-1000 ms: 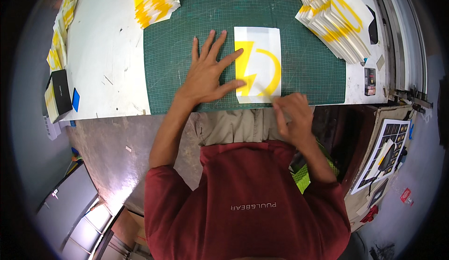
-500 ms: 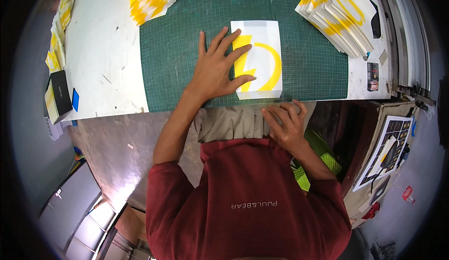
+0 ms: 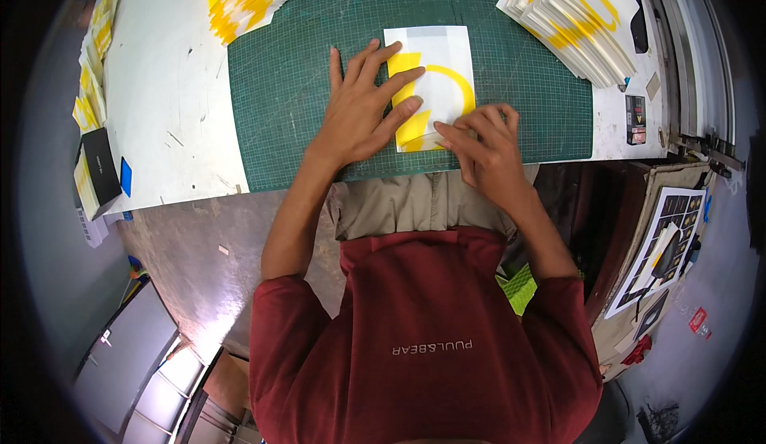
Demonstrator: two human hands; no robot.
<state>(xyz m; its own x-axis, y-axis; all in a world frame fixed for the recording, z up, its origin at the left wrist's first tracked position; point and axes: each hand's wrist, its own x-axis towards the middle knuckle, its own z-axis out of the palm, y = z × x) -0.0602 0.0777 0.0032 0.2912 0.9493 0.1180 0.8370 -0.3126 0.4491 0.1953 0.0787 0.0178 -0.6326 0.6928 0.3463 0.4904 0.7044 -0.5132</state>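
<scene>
A white paper envelope (image 3: pixel 447 49) with a yellow printed shape lies upright on the green cutting mat (image 3: pixel 311 21), close to the table's front edge. My left hand (image 3: pixel 359 109) rests on its left side with fingers spread, the thumb on the yellow print. At the lower right corner, my right hand (image 3: pixel 487 145) has its fingers bent and drawn together on the bottom flap (image 3: pixel 423 142), which looks turned up over the envelope. The fingers partly cover that corner.
Stacks of similar yellow-and-white paper pieces stand at the back right (image 3: pixel 558 29), back left (image 3: pixel 247 1) and far left (image 3: pixel 94 53). A black box (image 3: pixel 102 169) and a blue card (image 3: pixel 126 177) lie at the left edge. A small dark pack (image 3: pixel 636 119) sits at the right.
My right hand has come up from below the table edge onto the envelope's lower right corner. The bottom flap, spread flat before, now looks folded up. My left thumb has shifted up slightly.
</scene>
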